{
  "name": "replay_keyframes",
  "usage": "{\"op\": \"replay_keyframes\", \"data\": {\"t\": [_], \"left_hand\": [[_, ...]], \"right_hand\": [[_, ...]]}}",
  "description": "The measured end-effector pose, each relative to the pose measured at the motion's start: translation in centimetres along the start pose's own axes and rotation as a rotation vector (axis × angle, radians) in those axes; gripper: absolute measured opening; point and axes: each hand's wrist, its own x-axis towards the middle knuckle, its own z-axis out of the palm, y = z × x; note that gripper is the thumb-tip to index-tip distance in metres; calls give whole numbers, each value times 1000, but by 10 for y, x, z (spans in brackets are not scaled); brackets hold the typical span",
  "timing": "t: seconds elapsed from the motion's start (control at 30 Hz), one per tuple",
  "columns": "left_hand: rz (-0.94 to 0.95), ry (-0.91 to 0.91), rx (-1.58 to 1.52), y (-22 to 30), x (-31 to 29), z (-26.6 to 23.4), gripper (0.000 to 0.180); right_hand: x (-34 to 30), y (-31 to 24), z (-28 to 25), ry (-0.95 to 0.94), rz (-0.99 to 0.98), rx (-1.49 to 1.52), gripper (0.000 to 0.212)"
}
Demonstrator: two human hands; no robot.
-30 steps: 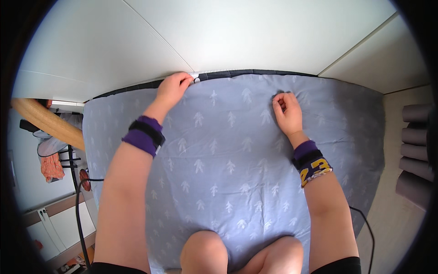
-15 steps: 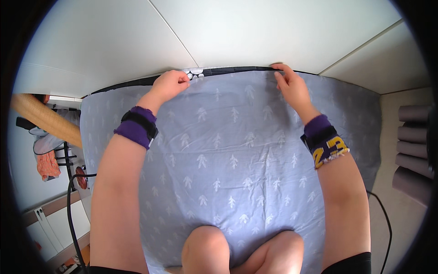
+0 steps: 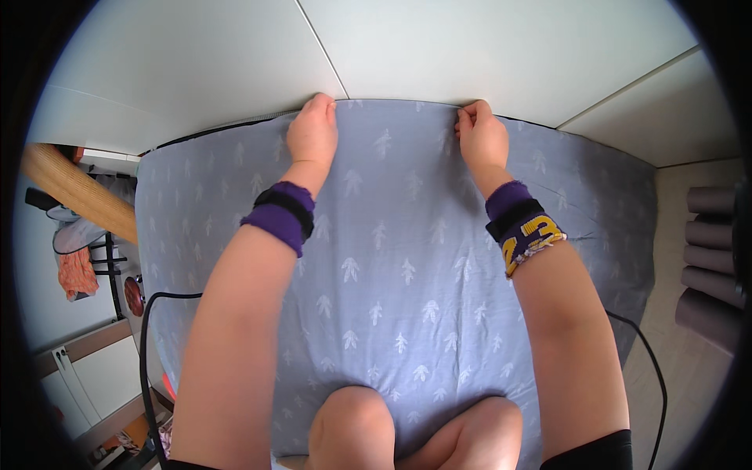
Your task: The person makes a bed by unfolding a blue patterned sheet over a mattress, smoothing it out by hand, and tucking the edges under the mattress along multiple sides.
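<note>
The grey-blue sheet (image 3: 392, 258) spreads beneath both arms, a soft woven cloth printed with pale fir-like shapes and creased into fine ridges near the middle. At far left, a thick, tan, rounded beam (image 3: 86, 192) with a lined grain slants down to the sheet's side, and a crumpled orange cloth (image 3: 77, 274) hangs below it. A smooth black cable (image 3: 146, 352) curves beside the left forearm. Along the sheet's far left border shows a thin dark edging (image 3: 219, 128). The left hand (image 3: 312, 133), above a purple fabric wristband (image 3: 278, 218) with a black strap, has its grip closed on the sheet's far edge, knuckles close to the smooth white panels (image 3: 470, 47). Between the hands the cloth lies fairly flat, its border meeting the panels. The right hand (image 3: 482, 141) has a narrow grip, thumb and fingers pinching that same edge; its wristband (image 3: 523, 227) is purple with yellow markings and a frayed rim. At far right, rounded, matt grey-brown pads (image 3: 713, 235) line up in a row. The sheet's far edge runs left to right, the prints' tips point mostly toward the panels, and its near end leaves the view, so I cannot tell its long axis.
</note>
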Motion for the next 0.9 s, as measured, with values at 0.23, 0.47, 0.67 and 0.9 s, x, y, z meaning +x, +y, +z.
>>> {"op": "replay_keyframes", "data": {"t": [0.23, 0.47, 0.67, 0.9], "left_hand": [[-29, -87, -285, -19, -7, 16, 11], [860, -639, -335, 87, -137, -33, 55], [831, -631, -125, 55, -94, 0, 66], [720, -534, 60, 42, -35, 5, 59]], "right_hand": [[-3, 13, 31, 135, -11, 1, 22], [-56, -3, -27, -86, -438, 195, 46], [-164, 46, -74, -515, -683, -235, 65], [-49, 205, -162, 11, -181, -775, 71]]}}
